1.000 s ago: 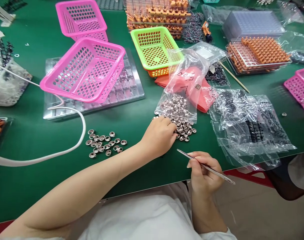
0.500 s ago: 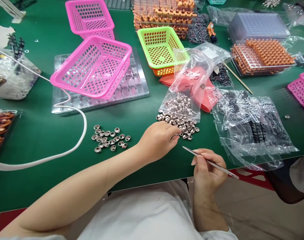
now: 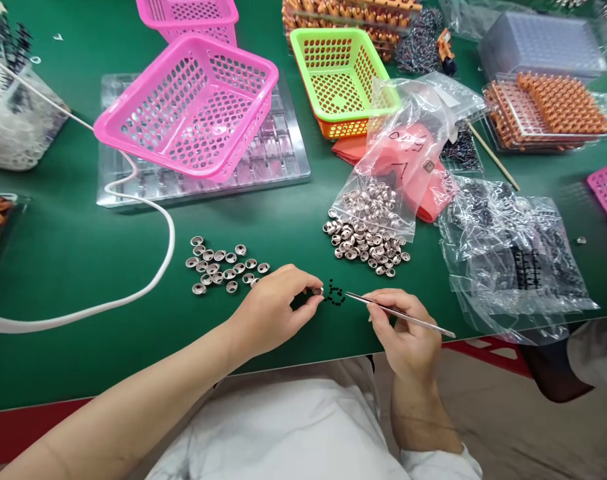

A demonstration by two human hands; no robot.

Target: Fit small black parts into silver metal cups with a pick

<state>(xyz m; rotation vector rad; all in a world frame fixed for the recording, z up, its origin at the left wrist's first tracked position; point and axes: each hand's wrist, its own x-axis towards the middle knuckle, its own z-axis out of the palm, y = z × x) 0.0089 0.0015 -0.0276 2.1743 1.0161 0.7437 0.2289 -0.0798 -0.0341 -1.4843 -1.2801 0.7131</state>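
Observation:
Between thumb and forefinger, my left hand (image 3: pixel 278 307) pinches a small silver ring-like cup (image 3: pixel 318 291). My right hand (image 3: pixel 406 327) holds metal tweezers (image 3: pixel 400 313), their tips pointing left at a small cluster of black bits (image 3: pixel 336 293) on the green table. The bits lie between the cup and the tweezer tips. Left of my left hand several similar cups (image 3: pixel 213 269) are spread out. A bigger pile of cups (image 3: pixel 368 243) spills from a clear plastic bag (image 3: pixel 403 153) beyond my hands.
A pink basket (image 3: pixel 193 110) sits on a clear tray (image 3: pixel 288 160) at the back left, with a white cable (image 3: pixel 170 247) curving before it. A green basket (image 3: pixel 333 80) stands behind the bag. Plastic bags (image 3: pixel 513 260) lie right; orange parts (image 3: pixel 563 103) sit behind them.
My left hand has moved left and toward me from the pile and now holds a cup. The black bits have come into sight. My right hand with the tweezers has shifted slightly left.

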